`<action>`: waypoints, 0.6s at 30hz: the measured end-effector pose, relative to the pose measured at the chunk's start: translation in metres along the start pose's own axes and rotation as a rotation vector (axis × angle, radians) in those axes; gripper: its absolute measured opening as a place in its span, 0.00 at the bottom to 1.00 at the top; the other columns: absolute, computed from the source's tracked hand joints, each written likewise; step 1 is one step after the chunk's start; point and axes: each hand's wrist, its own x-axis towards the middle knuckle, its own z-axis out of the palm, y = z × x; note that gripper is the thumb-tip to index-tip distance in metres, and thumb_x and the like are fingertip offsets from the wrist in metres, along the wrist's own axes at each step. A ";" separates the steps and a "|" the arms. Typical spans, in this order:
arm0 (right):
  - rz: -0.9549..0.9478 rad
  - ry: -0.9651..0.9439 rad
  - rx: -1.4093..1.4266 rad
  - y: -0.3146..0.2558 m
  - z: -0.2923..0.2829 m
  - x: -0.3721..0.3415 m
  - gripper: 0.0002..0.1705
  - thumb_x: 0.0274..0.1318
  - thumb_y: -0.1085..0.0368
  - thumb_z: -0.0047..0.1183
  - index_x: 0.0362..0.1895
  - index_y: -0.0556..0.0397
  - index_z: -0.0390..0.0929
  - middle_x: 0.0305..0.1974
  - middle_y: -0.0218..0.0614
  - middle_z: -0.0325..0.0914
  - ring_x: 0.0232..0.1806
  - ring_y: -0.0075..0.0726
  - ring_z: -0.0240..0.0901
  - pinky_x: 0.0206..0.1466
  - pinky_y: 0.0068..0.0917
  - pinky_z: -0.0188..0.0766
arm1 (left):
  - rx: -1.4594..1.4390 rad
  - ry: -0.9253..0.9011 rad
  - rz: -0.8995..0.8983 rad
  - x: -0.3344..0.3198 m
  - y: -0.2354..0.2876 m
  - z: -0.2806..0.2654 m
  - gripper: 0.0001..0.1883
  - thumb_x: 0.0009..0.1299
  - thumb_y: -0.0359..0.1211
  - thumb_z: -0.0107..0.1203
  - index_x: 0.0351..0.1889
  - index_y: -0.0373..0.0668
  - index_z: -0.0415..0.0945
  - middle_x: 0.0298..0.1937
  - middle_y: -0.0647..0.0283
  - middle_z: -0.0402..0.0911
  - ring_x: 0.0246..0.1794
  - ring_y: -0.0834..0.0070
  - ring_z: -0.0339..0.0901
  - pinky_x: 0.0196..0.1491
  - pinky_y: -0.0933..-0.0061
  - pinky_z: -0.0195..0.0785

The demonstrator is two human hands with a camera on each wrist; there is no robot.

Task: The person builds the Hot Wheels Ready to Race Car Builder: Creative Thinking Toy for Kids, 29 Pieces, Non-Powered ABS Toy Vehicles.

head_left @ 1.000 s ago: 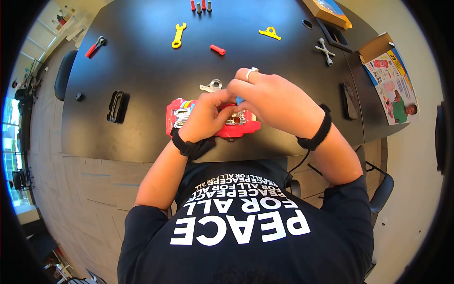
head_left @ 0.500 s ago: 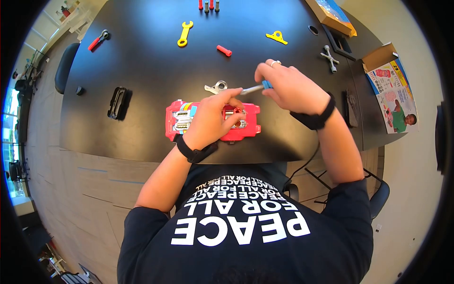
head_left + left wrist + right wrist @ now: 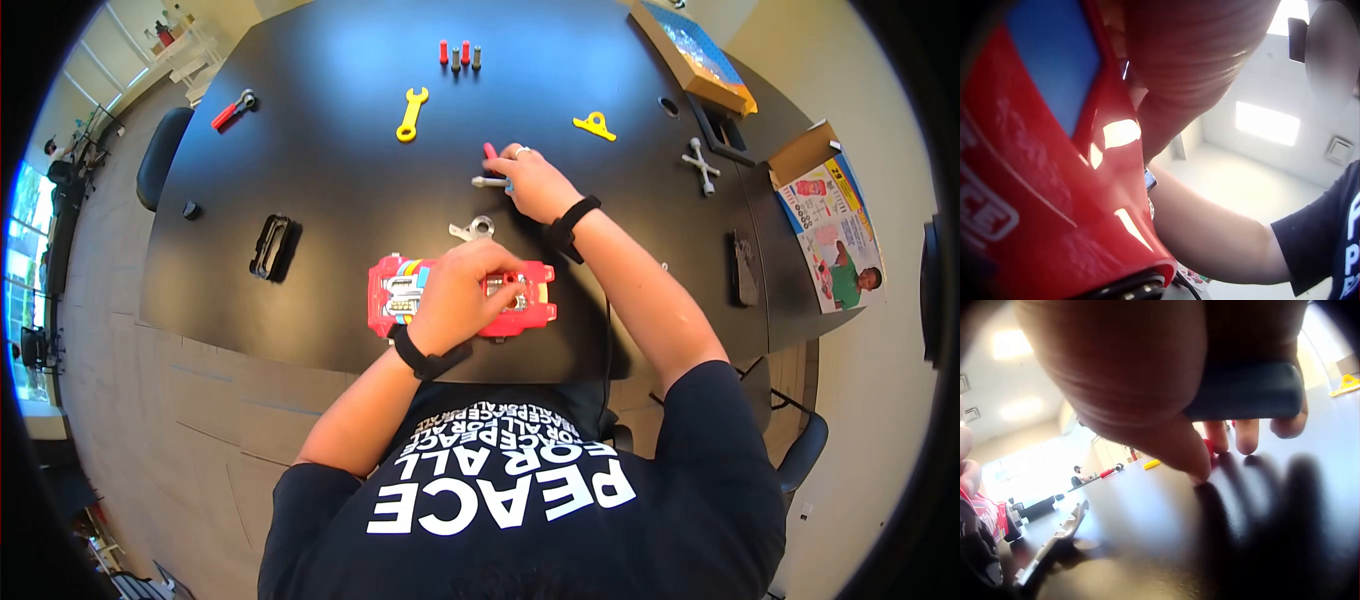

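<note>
My left hand (image 3: 455,290) lies over the red toy car (image 3: 385,300), its thumb and forefinger curved about the silver engine part. Its other fingers are mostly hidden. In the left wrist view the car's glossy side (image 3: 1041,175) fills the near left. My right hand (image 3: 542,188) is beyond the car, holding a screwdriver with a grey shaft (image 3: 488,182) pointing left. In the right wrist view the blue handle (image 3: 1250,394) lies across the palm. Thumb and fingertips reach down to a red plastic bolt (image 3: 490,152) on the table. A grey ringed bracket (image 3: 474,230) lies just past the car.
Farther back lie a yellow wrench (image 3: 411,115), a yellow bracket (image 3: 596,125) and several upright bolts (image 3: 456,58). A red-handled ratchet (image 3: 232,112) and black frame (image 3: 270,247) are left. At right are a cross wrench (image 3: 700,166), black piece (image 3: 743,268) and open box (image 3: 835,225).
My right hand has drawn the screwdriver away from the car and moved it out to the red bolt. The left hand stays on the car. The whole head view has shifted slightly.
</note>
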 end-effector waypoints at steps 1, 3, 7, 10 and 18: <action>0.055 -0.056 0.050 0.004 -0.004 -0.001 0.22 0.64 0.75 0.62 0.62 0.48 0.87 0.62 0.47 0.80 0.62 0.60 0.79 0.68 0.50 0.78 | -0.021 -0.018 0.037 0.001 -0.001 -0.002 0.12 0.65 0.24 0.75 0.46 0.37 0.88 0.43 0.57 0.90 0.42 0.64 0.87 0.48 0.66 0.79; 0.117 -0.121 0.098 0.004 -0.015 -0.008 0.19 0.63 0.75 0.64 0.57 0.50 0.89 0.58 0.47 0.82 0.61 0.59 0.80 0.67 0.50 0.78 | -0.051 -0.036 0.070 0.002 0.000 -0.006 0.12 0.65 0.24 0.75 0.46 0.37 0.89 0.43 0.57 0.90 0.44 0.64 0.87 0.49 0.66 0.79; 0.140 0.044 0.282 0.007 -0.030 -0.039 0.12 0.64 0.71 0.69 0.51 0.52 0.89 0.51 0.48 0.87 0.55 0.60 0.84 0.63 0.46 0.80 | -0.041 -0.061 0.033 0.000 0.001 -0.009 0.11 0.66 0.21 0.74 0.46 0.37 0.89 0.45 0.57 0.92 0.46 0.64 0.88 0.50 0.66 0.80; 0.174 0.161 0.496 -0.030 -0.068 -0.066 0.08 0.69 0.68 0.68 0.49 0.54 0.87 0.47 0.42 0.92 0.49 0.46 0.89 0.58 0.39 0.81 | -0.062 -0.050 -0.018 -0.001 0.002 -0.007 0.11 0.66 0.20 0.73 0.46 0.37 0.90 0.44 0.57 0.92 0.44 0.66 0.89 0.49 0.67 0.81; 0.344 -0.007 1.004 -0.110 -0.123 -0.132 0.10 0.75 0.65 0.67 0.48 0.61 0.87 0.41 0.31 0.89 0.42 0.21 0.81 0.49 0.25 0.78 | -0.085 -0.021 -0.117 -0.002 0.005 -0.007 0.12 0.65 0.21 0.76 0.46 0.39 0.92 0.43 0.55 0.93 0.42 0.68 0.91 0.48 0.69 0.82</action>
